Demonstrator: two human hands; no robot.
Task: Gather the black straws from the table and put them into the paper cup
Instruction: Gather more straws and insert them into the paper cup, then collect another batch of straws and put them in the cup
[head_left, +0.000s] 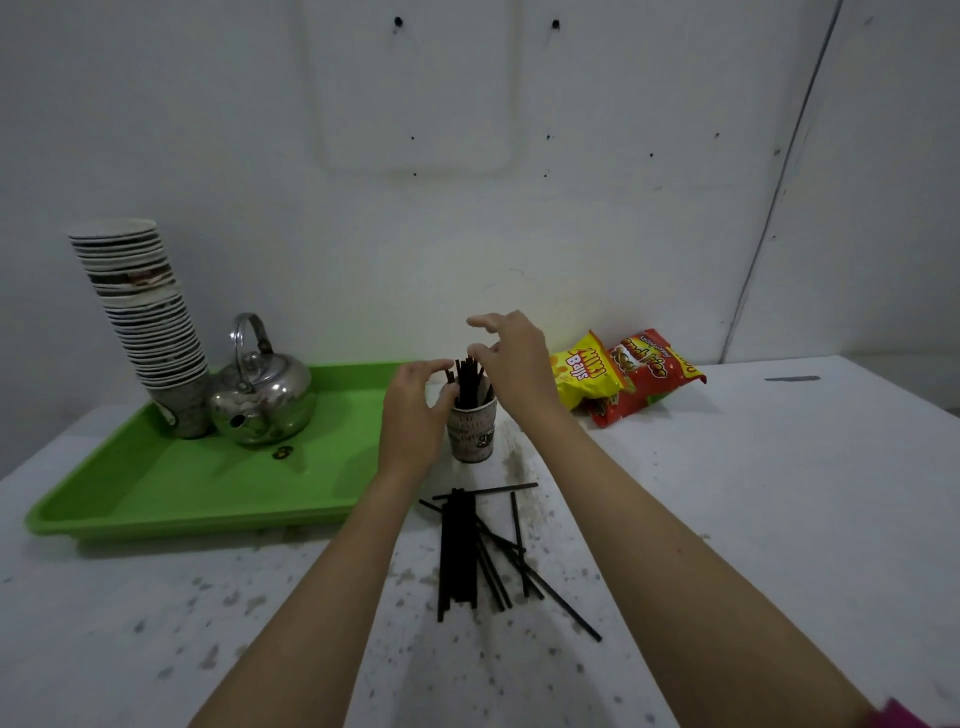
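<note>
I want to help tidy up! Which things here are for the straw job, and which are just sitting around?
For the job:
paper cup with some straws standing in it
black straws left on the table
left hand and right hand, both at the cup

Just sitting around:
green tray
kettle
stack of cups
snack bags

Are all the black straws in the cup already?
No, a pile of black straws lies on the table in front of the paper cup.

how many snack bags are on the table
2. A yellow snack bag lies at the back of the table by the wall, right of the paper cup; a red snack bag lies against its right side. None seems hidden.
</note>
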